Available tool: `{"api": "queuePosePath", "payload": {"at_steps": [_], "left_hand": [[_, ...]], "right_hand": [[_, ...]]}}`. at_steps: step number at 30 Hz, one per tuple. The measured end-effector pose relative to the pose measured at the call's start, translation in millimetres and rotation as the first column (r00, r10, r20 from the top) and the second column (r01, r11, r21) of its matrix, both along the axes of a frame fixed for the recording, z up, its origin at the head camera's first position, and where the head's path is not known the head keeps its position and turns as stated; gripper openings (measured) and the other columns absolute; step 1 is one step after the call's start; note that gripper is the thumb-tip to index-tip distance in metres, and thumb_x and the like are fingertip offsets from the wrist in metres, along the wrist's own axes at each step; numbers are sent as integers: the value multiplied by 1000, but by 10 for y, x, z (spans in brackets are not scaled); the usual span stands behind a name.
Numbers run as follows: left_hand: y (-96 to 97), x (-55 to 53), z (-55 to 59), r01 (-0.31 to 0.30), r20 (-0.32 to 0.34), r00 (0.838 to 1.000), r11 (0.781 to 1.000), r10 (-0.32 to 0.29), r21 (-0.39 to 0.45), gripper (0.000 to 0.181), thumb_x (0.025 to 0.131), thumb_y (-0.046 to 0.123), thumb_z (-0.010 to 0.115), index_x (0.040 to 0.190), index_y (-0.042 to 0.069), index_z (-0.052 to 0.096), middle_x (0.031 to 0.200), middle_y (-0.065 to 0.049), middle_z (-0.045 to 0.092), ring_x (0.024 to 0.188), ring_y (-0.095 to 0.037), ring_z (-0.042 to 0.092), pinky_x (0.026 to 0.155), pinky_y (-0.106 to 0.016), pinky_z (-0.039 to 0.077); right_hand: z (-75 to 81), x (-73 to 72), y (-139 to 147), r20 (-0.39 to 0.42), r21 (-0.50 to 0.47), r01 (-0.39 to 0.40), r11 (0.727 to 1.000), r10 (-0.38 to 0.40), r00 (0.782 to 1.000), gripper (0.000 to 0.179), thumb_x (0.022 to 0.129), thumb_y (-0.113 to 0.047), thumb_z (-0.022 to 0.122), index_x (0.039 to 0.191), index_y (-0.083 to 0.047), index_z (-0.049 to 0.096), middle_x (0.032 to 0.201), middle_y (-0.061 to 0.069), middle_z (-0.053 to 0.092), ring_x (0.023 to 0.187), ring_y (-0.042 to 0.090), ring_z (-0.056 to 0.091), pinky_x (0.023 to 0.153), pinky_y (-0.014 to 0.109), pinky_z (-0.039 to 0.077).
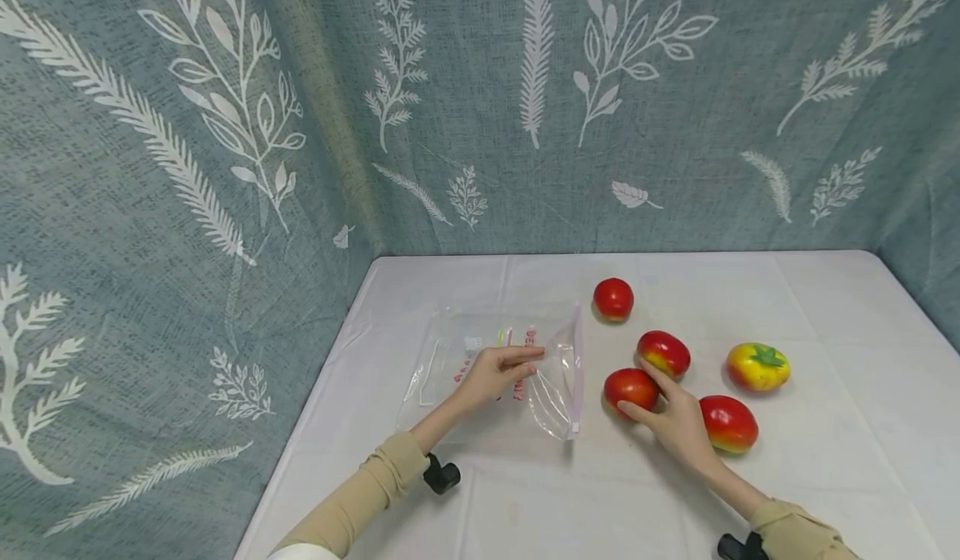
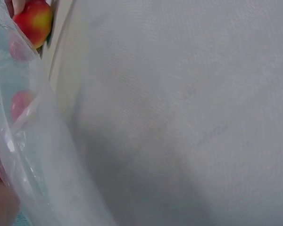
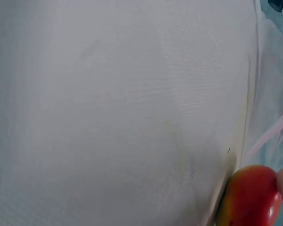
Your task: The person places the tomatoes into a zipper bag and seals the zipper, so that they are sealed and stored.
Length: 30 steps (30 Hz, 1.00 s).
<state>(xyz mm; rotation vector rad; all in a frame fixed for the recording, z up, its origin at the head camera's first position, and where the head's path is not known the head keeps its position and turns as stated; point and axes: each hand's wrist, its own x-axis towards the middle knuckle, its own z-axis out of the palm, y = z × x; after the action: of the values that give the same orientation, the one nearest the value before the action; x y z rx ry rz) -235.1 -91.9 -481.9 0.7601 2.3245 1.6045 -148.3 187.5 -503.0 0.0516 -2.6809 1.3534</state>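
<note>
A clear plastic zip bag (image 1: 450,327) with red print lies flat on the white table, its lilac-edged mouth facing right. My left hand (image 1: 491,374) pinches the upper layer near the mouth, which bulges up a little; in the left wrist view the bag's film (image 2: 56,165) fills the left side. With thumb and fingers my right hand (image 1: 678,422) grips a red tomato (image 1: 628,388) just right of the mouth. That tomato (image 3: 250,200) shows red and yellow in the right wrist view. Close by sit a second red tomato (image 1: 666,353) and another (image 1: 729,424) beside the wrist.
A red tomato (image 1: 613,299) stands behind the bag's mouth. Farther right is a yellow-red tomato (image 1: 750,367) with a green leafy top. The white-covered table (image 1: 847,310) meets patterned blue-green curtains (image 1: 480,102) at the back and left.
</note>
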Motion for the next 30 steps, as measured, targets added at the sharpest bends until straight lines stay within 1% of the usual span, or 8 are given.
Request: {"api": "queuePosePath", "payload": {"at_steps": [4,10,13,17,21,24,28,30], "left_hand": [[-3,4,2,6,-6,1000,1000,-6,-1,33,90,6,62,122,-4,61,123,-20,62,109,-32,63,77,-10,50],[5,93,195,14,-7,1000,1000,-14,-21,32,90,1,60,120,-9,60,122,-24,61,107,-36,63,75,-10,49],[13,154,320,14,-9,1000,999,-14,-30,31,90,0,60,119,-10,60,121,-24,62,106,-36,64,73,-10,48],[17,179,363,10,-4,1000,1000,-10,-25,31,90,0,60,119,-10,60,122,-24,61,107,-37,63,73,-9,48],[17,160,320,3,-14,1000,1000,-4,-31,31,90,1,60,119,-9,61,121,-24,62,107,-35,64,69,-9,46],[11,100,195,-7,-14,1000,999,7,-32,32,90,3,60,120,-7,61,123,-22,62,107,-33,64,67,-9,44],[-5,16,28,-12,-14,1000,1000,11,-25,33,90,8,62,122,-3,62,124,-18,62,108,-29,64,69,-8,45],[-9,5,8,-11,-20,1000,1000,10,-23,33,90,10,63,121,-1,63,124,-17,63,109,-28,64,72,-8,47]], "right_hand": [[-15,13,-23,-6,24,2,1000,-2,1000,78,78,-25,79,144,-9,40,134,18,55,100,25,53,71,23,52],[-47,27,-53,-50,59,-9,998,12,999,82,75,-21,81,144,-7,39,137,17,53,107,27,56,87,45,53],[-60,28,-62,-61,76,-2,997,7,998,82,75,-21,81,143,-6,40,136,17,54,106,27,57,87,45,52],[-66,37,-71,-55,72,10,997,-6,998,81,75,-22,81,143,-7,41,135,17,55,107,27,57,88,45,53],[-59,47,-77,-30,76,21,997,-19,999,80,76,-27,81,143,-8,41,135,16,55,106,26,56,85,35,53],[-45,56,-83,-16,72,20,997,-18,1000,80,76,-28,80,143,-8,41,135,15,55,105,25,56,83,30,53],[-21,73,-93,-18,44,6,999,-5,1000,79,77,-26,80,143,-8,41,136,17,53,109,29,56,87,41,55],[-4,85,-100,-9,26,-5,1000,5,1000,79,77,-26,79,143,-7,41,139,17,51,115,33,55,90,47,53]]}}
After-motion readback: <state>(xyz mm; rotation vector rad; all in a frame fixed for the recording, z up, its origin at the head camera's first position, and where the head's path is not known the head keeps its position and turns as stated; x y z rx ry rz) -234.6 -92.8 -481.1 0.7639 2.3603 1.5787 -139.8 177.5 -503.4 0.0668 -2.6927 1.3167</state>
